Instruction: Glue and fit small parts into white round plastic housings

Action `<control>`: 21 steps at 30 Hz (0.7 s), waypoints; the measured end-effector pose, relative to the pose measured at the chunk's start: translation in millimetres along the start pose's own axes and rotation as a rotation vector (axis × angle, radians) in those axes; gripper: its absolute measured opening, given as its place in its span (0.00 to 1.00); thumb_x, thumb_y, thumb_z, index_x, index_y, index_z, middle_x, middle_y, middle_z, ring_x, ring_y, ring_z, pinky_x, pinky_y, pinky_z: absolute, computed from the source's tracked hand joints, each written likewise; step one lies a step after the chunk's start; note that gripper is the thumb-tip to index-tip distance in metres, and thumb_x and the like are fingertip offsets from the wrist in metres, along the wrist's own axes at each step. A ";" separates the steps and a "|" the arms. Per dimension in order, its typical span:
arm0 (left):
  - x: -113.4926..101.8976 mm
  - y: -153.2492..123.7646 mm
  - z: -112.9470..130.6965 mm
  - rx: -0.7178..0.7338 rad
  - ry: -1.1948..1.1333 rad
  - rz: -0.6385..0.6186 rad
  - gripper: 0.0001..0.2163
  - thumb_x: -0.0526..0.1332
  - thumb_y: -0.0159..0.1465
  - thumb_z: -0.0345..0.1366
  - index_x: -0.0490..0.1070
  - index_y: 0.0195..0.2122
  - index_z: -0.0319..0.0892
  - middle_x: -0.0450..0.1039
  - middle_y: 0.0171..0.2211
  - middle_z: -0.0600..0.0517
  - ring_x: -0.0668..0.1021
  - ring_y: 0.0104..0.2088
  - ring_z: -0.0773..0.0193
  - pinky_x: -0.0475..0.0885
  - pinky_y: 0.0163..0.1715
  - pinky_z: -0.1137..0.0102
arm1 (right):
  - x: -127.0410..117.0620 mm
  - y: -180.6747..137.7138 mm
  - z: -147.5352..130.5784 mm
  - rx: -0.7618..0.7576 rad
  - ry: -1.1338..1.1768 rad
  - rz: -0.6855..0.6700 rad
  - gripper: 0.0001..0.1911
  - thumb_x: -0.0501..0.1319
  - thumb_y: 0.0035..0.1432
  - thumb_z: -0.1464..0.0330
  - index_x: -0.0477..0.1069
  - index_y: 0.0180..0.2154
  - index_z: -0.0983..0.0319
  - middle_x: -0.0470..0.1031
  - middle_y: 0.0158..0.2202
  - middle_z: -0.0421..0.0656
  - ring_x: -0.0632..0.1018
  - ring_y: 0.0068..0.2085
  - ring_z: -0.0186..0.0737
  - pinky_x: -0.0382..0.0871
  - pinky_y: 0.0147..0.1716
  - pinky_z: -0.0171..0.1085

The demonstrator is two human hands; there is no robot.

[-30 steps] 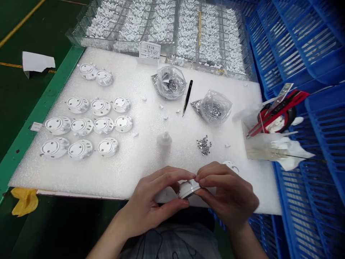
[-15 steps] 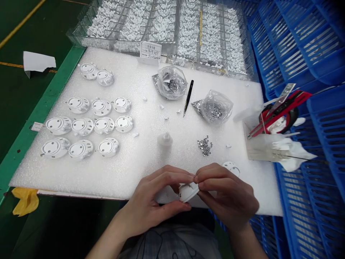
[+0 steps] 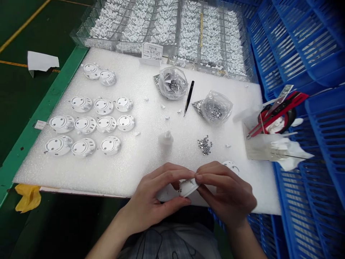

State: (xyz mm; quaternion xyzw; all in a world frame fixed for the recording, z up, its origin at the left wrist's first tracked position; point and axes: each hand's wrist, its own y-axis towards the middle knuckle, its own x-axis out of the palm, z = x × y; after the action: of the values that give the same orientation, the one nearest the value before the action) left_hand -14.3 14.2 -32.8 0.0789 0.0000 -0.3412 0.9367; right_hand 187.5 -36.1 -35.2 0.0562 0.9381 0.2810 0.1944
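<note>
Near the front edge of the foam-covered table, my left hand [image 3: 161, 190] grips a small white round plastic part [image 3: 188, 187] between thumb and fingers. My right hand [image 3: 225, 189] pinches the same part at its right side; its fingertips hide whatever else may be there. Just behind the right hand, another white round part [image 3: 231, 167] lies partly covered. Beyond my hands are a small pile of silver screws [image 3: 205, 145] and a translucent white bottle [image 3: 165, 139]. Farther back lie black tweezers [image 3: 189, 98].
Rows of white round parts [image 3: 85, 124] lie on the left. Two plastic bags of metal pieces, one the nearer bag [image 3: 216, 108], sit mid-table. Behind them stand clear trays of small white pieces [image 3: 151, 21] and a label card [image 3: 151, 54]. A tool holder [image 3: 258, 147] and blue crates [image 3: 318, 144] flank the right.
The white part has tilted slightly in my fingers, with both hands keeping their hold. The whole view has shifted a little; nothing on the table has visibly been moved.
</note>
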 end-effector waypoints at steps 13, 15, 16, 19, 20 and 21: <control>1.4 0.1 4.9 -0.103 0.047 -0.007 0.15 0.68 0.70 0.36 0.77 0.57 0.49 0.82 0.47 0.50 0.81 0.37 0.64 0.79 0.43 0.69 | -2.0 1.8 -0.6 -0.069 -0.057 0.007 0.23 0.68 0.56 0.85 0.80 0.50 0.60 0.81 0.33 0.41 0.81 0.34 0.38 0.79 0.29 0.37; 0.4 0.8 5.0 -0.103 0.031 -0.024 0.14 0.68 0.70 0.36 0.77 0.57 0.49 0.82 0.47 0.50 0.81 0.38 0.64 0.79 0.44 0.69 | -1.2 3.6 -0.9 -0.084 -0.058 0.013 0.21 0.68 0.55 0.85 0.80 0.48 0.61 0.80 0.32 0.41 0.80 0.33 0.38 0.78 0.28 0.37; -0.4 1.0 4.9 -0.105 0.019 -0.033 0.14 0.69 0.70 0.36 0.77 0.56 0.49 0.82 0.48 0.50 0.81 0.39 0.63 0.79 0.44 0.69 | -1.0 4.5 -1.1 -0.091 -0.059 0.016 0.21 0.68 0.56 0.85 0.80 0.47 0.61 0.80 0.32 0.41 0.80 0.33 0.38 0.78 0.28 0.37; -3.8 1.6 5.0 -0.116 -0.022 -0.075 0.16 0.69 0.70 0.39 0.77 0.58 0.50 0.82 0.51 0.49 0.83 0.43 0.61 0.79 0.46 0.69 | -1.4 6.2 -1.7 -0.122 -0.072 0.028 0.21 0.67 0.55 0.84 0.80 0.48 0.61 0.80 0.31 0.41 0.81 0.32 0.38 0.78 0.27 0.37; -5.0 1.8 5.4 -0.126 -0.029 -0.094 0.17 0.69 0.70 0.41 0.76 0.59 0.50 0.82 0.52 0.49 0.83 0.44 0.60 0.79 0.47 0.68 | -1.9 6.2 -1.8 -0.134 -0.081 0.032 0.21 0.67 0.55 0.84 0.80 0.48 0.61 0.81 0.31 0.41 0.81 0.32 0.39 0.78 0.27 0.37; -6.0 1.9 6.0 -0.137 -0.032 -0.112 0.18 0.69 0.70 0.42 0.76 0.60 0.50 0.83 0.52 0.49 0.83 0.44 0.60 0.79 0.47 0.68 | -2.4 6.0 -1.9 -0.144 -0.092 0.038 0.21 0.67 0.55 0.84 0.80 0.48 0.61 0.81 0.31 0.41 0.81 0.33 0.39 0.79 0.27 0.37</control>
State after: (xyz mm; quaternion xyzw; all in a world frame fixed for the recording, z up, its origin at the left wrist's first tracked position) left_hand -18.1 18.6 -26.3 0.0089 0.0130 -0.3934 0.9192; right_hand 188.9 -32.6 -29.6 0.0726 0.9043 0.3484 0.2357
